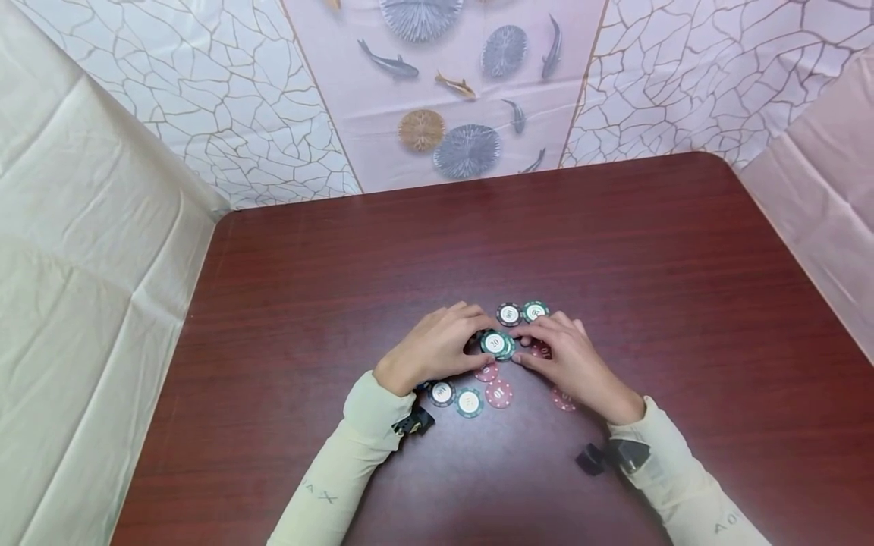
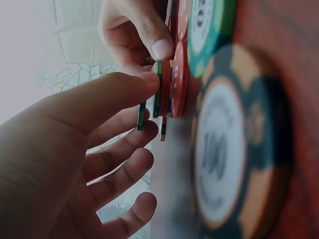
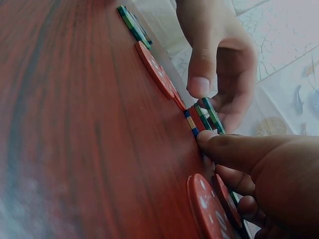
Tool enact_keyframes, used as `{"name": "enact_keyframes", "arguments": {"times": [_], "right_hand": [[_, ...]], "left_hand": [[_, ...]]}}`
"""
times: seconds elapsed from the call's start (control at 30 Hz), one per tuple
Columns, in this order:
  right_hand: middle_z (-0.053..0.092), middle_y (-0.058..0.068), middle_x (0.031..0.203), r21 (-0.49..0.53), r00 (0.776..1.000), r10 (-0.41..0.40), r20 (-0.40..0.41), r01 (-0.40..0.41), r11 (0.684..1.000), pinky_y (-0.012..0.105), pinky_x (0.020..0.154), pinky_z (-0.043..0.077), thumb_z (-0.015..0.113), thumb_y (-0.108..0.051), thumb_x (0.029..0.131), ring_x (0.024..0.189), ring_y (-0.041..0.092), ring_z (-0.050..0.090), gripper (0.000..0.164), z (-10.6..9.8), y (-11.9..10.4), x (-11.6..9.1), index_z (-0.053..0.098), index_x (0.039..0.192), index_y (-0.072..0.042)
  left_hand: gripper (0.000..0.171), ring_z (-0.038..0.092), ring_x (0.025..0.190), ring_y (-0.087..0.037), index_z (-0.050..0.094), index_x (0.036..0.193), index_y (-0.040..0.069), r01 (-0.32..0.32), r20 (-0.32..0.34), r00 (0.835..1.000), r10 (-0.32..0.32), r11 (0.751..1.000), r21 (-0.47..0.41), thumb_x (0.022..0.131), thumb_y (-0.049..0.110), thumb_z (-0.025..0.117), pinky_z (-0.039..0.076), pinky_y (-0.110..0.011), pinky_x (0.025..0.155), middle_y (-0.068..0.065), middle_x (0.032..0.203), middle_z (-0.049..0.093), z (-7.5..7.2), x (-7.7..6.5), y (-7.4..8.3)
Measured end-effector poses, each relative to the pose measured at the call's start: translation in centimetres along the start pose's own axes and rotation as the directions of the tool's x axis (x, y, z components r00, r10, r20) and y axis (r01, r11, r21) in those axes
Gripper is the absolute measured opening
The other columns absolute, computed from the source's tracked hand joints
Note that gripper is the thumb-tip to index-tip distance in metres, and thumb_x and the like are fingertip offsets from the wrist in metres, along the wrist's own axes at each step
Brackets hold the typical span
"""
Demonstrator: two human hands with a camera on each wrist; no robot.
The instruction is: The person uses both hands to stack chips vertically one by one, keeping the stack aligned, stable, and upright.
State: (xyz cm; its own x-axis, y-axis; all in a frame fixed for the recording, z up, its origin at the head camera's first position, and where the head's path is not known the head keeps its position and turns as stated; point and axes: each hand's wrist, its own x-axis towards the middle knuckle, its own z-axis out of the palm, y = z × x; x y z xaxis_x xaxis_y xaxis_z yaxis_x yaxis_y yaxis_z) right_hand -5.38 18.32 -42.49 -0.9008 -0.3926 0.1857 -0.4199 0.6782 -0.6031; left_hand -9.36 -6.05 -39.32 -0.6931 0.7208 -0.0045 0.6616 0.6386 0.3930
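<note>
A green poker chip (image 1: 495, 343) marked 20 is pinched between the thumb and fingers of my left hand (image 1: 440, 341). It hovers tilted just over a short stack of chips (image 2: 163, 92) with green, red and blue-and-cream edges. From the right, my right hand (image 1: 570, 360) grips this stack, its thumb (image 3: 208, 137) against the lower edge. Part of the stack is hidden by the fingers in both wrist views. Just below it in the head view lie two red chips, one marked 10 (image 1: 498, 393) and one partly covered (image 1: 486, 371).
A dark 100 chip (image 1: 441, 393) and a green chip (image 1: 469, 403) lie near my left wrist. Beyond the hands sit a dark chip (image 1: 508, 314) and a green chip (image 1: 536, 312). Red chips (image 1: 564, 400) lie under my right hand. The brown table (image 1: 307, 265) meets curtains behind.
</note>
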Motion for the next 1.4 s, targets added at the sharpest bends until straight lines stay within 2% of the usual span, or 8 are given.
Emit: {"name": "enact_keyframes", "arguments": {"times": [0.3, 0.53, 1.03, 1.13, 1.33, 1.4], "right_hand": [[0.072, -0.001, 0.103, -0.004, 1.0, 0.01, 0.014, -0.01, 1.0, 0.04, 0.08, 0.031, 0.085, -0.02, 0.089, 0.096, 0.018, 0.051, 0.034, -0.1, 0.0, 0.0, 0.078, 0.122, -0.013], [0.071, -0.002, 0.099, -0.01, 1.0, -0.013, -0.011, 0.013, 1.0, 0.039, 0.079, 0.031, 0.086, -0.018, 0.088, 0.094, 0.018, 0.051, 0.033, -0.1, -0.1, 0.0, 0.079, 0.12, -0.012], [0.071, -0.001, 0.103, -0.019, 1.0, -0.005, 0.025, 0.005, 1.0, 0.04, 0.08, 0.031, 0.085, -0.021, 0.09, 0.094, 0.018, 0.05, 0.035, -0.1, 0.0, 0.3, 0.078, 0.122, -0.011], [0.072, -0.001, 0.103, -0.024, 1.0, 0.0, 0.028, 0.001, 1.0, 0.04, 0.081, 0.031, 0.085, -0.021, 0.09, 0.095, 0.018, 0.05, 0.035, -0.1, 0.0, 0.4, 0.078, 0.123, -0.011], [0.071, -0.001, 0.104, -0.032, 1.0, -0.002, 0.021, 0.002, 1.0, 0.041, 0.081, 0.031, 0.084, -0.02, 0.09, 0.096, 0.018, 0.05, 0.035, -0.1, 0.1, 0.1, 0.077, 0.123, -0.011], [0.071, -0.001, 0.104, -0.03, 1.0, -0.003, 0.023, 0.004, 1.0, 0.041, 0.081, 0.031, 0.084, -0.02, 0.091, 0.096, 0.018, 0.05, 0.035, -0.2, 0.1, 0.0, 0.077, 0.124, -0.011]], "left_hand": [[0.043, 0.063, 0.115, -0.016, 0.072, 0.134, 0.025, -0.003, -0.007, 1.0, 0.003, 1.0, 0.005, 0.096, 0.043, 0.078, 0.054, -0.04, 0.098, 0.005, 0.125, 0.069, 0.5, 0.1, 0.2], [0.045, 0.062, 0.113, -0.015, 0.073, 0.134, 0.027, 0.022, -0.014, 1.0, -0.021, 1.0, 0.019, 0.095, 0.047, 0.078, 0.054, -0.039, 0.095, 0.006, 0.124, 0.068, 0.6, 0.3, 0.4], [0.047, 0.065, 0.114, -0.018, 0.074, 0.133, 0.02, 0.048, -0.021, 0.999, -0.048, 0.999, 0.017, 0.094, 0.045, 0.08, 0.055, -0.04, 0.096, 0.001, 0.124, 0.07, 0.7, 0.6, 0.9], [0.046, 0.065, 0.113, -0.017, 0.074, 0.133, 0.017, 0.045, -0.024, 0.999, -0.045, 0.999, -0.014, 0.094, 0.042, 0.081, 0.055, -0.038, 0.096, 0.0, 0.123, 0.07, 0.6, 0.6, 1.0], [0.044, 0.066, 0.101, -0.012, 0.073, 0.134, 0.011, 0.058, -0.017, 0.998, -0.061, 0.988, -0.144, 0.095, 0.029, 0.082, 0.056, -0.028, 0.09, -0.003, 0.123, 0.069, 0.9, 0.7, 1.5], [0.045, 0.066, 0.102, -0.012, 0.073, 0.134, 0.01, 0.066, -0.018, 0.997, -0.07, 0.987, -0.147, 0.094, 0.028, 0.083, 0.055, -0.028, 0.09, -0.004, 0.123, 0.07, 1.0, 0.8, 1.7]]}}
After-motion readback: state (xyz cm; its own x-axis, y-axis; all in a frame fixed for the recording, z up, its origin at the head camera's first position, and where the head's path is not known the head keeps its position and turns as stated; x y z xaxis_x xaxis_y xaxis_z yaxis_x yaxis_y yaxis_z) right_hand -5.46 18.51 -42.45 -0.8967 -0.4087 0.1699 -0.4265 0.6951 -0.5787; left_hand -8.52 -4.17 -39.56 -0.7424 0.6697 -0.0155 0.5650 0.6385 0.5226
